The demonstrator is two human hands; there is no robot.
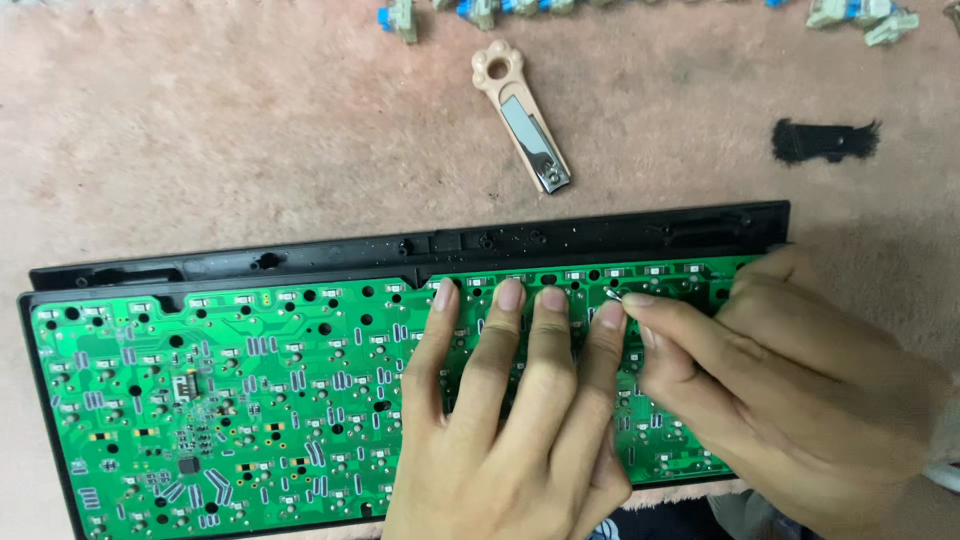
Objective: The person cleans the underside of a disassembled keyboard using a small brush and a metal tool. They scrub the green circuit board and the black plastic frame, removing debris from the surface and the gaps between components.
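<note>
A green circuit board lies in a black keyboard case on a pink fuzzy surface. My left hand rests flat on the board's middle, fingers spread and pressing down. My right hand is over the board's right end, thumb and forefinger pinched on a tiny silvery piece just beside my left little finger. What that piece is cannot be told.
A beige nail clipper with a paw-shaped end lies beyond the case. Several loose key switches line the far edge, more at the top right. A small black brush-like tuft lies at the right.
</note>
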